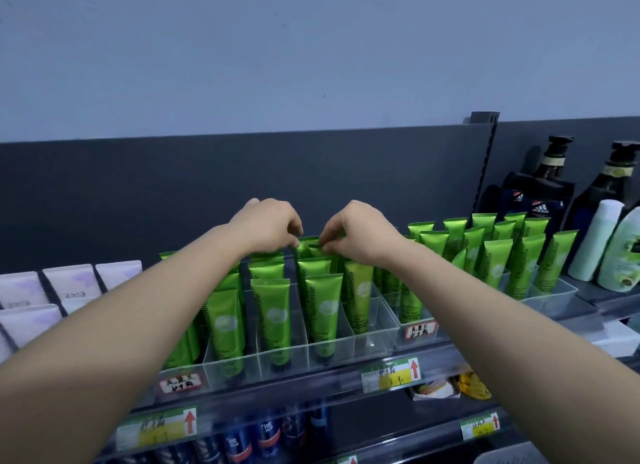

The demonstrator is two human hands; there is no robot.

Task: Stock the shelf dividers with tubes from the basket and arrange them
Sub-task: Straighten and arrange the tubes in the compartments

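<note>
Working both hands at 12 o'clock of the divider tray (367, 342). Left hand (266, 226) and right hand (360, 235) each have the grip pinched, fingers curled, on the crimped top of a back tube (307, 244). Green tubes (323, 311) stand upright in most lanes; the second tray (554, 295) at 3 o'clock is stocked too. My read: filling is mostly done, now straightening rows. The front cell at 5 o'clock of the near tray looks unfilled. I cannot pick out the basket.
</note>
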